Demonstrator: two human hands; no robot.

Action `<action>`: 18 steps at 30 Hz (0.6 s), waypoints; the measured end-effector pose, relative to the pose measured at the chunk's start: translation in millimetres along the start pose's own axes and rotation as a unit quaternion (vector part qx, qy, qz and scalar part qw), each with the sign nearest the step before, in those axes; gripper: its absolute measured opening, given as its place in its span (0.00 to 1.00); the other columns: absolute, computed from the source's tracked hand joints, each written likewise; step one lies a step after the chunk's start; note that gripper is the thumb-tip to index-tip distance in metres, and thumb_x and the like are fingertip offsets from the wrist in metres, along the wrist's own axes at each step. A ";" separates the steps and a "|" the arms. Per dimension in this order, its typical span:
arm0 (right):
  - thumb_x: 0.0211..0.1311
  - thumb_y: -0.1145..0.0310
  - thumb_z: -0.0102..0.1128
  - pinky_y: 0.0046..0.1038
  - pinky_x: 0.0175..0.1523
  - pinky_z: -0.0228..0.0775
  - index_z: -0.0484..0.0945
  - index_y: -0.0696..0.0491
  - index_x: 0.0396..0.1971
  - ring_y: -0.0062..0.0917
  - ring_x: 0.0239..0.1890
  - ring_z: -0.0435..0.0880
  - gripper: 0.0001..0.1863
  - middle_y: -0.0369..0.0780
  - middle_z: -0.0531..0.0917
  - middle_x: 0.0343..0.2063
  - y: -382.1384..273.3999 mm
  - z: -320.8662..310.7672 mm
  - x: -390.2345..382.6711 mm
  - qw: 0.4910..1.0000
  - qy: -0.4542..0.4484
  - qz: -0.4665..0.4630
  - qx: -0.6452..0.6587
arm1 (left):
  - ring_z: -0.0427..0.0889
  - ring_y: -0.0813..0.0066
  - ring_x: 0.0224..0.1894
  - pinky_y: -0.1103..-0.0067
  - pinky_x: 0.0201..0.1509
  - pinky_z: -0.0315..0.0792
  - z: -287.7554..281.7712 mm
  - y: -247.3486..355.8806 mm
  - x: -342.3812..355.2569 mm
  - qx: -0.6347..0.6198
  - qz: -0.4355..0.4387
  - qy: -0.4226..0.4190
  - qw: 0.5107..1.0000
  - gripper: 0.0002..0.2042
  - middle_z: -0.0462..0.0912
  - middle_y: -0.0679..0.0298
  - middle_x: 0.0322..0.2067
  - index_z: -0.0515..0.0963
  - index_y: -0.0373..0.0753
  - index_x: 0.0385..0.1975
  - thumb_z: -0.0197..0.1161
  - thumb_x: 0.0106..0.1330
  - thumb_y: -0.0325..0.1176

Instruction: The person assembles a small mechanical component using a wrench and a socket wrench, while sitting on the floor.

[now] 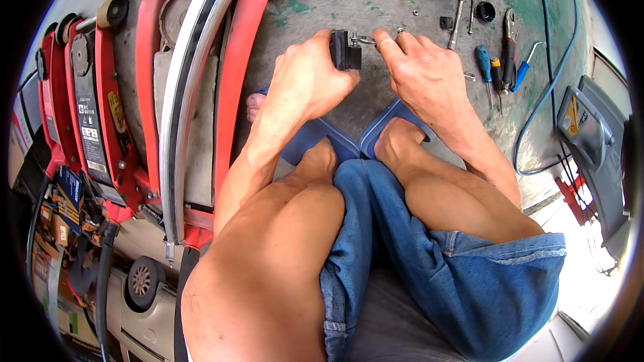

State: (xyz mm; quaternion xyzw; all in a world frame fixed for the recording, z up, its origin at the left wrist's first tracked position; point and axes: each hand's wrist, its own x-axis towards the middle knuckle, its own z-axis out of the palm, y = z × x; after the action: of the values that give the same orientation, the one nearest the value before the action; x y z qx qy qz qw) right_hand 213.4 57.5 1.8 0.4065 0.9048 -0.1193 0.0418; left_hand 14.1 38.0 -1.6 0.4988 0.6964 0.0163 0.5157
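Observation:
Above my feet, my left hand (pixel 303 70) grips a black block-shaped part (pixel 346 51), with fingers and thumb closed on its left side. A small metal bolt (pixel 355 38) stands at the part's right side. My right hand (pixel 422 67) is closed around a metal wrench (pixel 366 40), whose slim end reaches to the bolt. Most of the wrench is hidden under my fingers. A metal end (pixel 469 76) shows beyond my right hand; whether it belongs to the same wrench I cannot tell. On the floor lies a small nut (pixel 415 13).
At right lie an L-shaped socket wrench (pixel 458 15), a long bolt (pixel 471 17), a black cup (pixel 486 11), screwdrivers (pixel 484 60), locking pliers (pixel 509 50) and a blue-handled hook (pixel 526 70). A blue hose (pixel 554 84) runs past them. Red floor jacks (pixel 235 94) and a curved metal strip (pixel 178 100) stand left.

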 end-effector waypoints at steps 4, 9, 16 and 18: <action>0.54 0.72 0.63 0.34 0.33 0.82 0.81 0.54 0.52 0.32 0.33 0.87 0.22 0.39 0.83 0.30 -6.2 -3.7 3.1 1.000 -0.011 0.007 -0.022 | 0.87 0.41 0.47 0.58 0.53 0.80 -3.7 3.2 -1.3 0.023 0.001 0.007 1.000 0.25 0.88 0.40 0.38 0.80 0.29 0.47 0.73 0.52 0.40; 0.53 0.74 0.63 0.36 0.34 0.82 0.79 0.53 0.56 0.33 0.34 0.87 0.26 0.39 0.82 0.30 -13.8 -11.4 8.8 0.997 -0.057 0.014 -0.049 | 0.86 0.38 0.45 0.55 0.52 0.80 1.7 -2.0 1.1 0.059 0.021 0.039 0.997 0.24 0.87 0.38 0.36 0.79 0.29 0.47 0.71 0.54 0.39; 0.52 0.71 0.63 0.33 0.29 0.82 0.82 0.58 0.44 0.32 0.30 0.88 0.17 0.40 0.84 0.26 -18.9 -11.8 13.2 0.997 -0.014 0.003 -0.076 | 0.86 0.36 0.43 0.53 0.51 0.80 4.2 -1.3 5.2 0.060 0.042 0.053 0.996 0.22 0.86 0.36 0.35 0.78 0.28 0.44 0.69 0.55 0.38; 0.51 0.71 0.64 0.30 0.26 0.82 0.84 0.60 0.35 0.30 0.27 0.89 0.12 0.41 0.84 0.23 -22.4 -9.8 15.0 0.996 0.020 -0.013 -0.088 | 0.86 0.36 0.43 0.54 0.52 0.80 10.2 -0.2 4.4 0.083 0.046 0.058 0.994 0.21 0.86 0.35 0.35 0.78 0.26 0.43 0.68 0.55 0.36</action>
State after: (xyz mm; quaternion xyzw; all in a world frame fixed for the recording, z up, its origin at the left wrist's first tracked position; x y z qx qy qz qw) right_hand 187.0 56.5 12.7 0.3918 0.9177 -0.0317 0.0574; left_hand 21.6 36.0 -9.5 0.5700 0.7004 0.0111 0.4294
